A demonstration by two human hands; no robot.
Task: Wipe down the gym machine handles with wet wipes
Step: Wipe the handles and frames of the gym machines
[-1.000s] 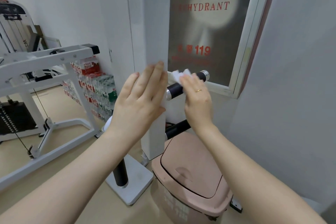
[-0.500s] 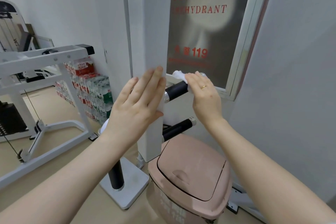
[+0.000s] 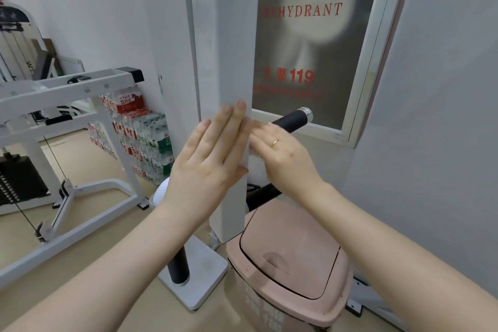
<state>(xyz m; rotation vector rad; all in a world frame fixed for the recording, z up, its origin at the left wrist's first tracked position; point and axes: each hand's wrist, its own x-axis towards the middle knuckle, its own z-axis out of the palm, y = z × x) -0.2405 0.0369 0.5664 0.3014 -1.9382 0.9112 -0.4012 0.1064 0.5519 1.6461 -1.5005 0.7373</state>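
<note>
A white machine post (image 3: 231,89) rises straight ahead of me, and my fingers meet it from both sides. Beyond my right fingertips, set in the wall, is a fire hydrant cabinet (image 3: 318,43) with red lettering on its door. Below my right wrist stands a pink bin (image 3: 291,259) with its lid closed. Well off to the left of my left hand is a white weight machine frame (image 3: 67,94), and past it, against the wall, a stack of bottled water packs (image 3: 140,137).

My left hand (image 3: 207,162) lies flat against the near face of the post, fingers straight and close together, clamped on nothing. My right hand (image 3: 285,156) wraps over the inner end of the upper handle (image 3: 292,119), a black grip with a silver cap that sticks out to the right of the post; its far end runs on past my knuckles. My right fingers curl down around the bar. The wet wipe is hidden under that hand, so I cannot tell how it sits. A gold ring (image 3: 275,142) shows on one right finger. A second black handle (image 3: 258,194) juts out just under my right wrist.
</note>
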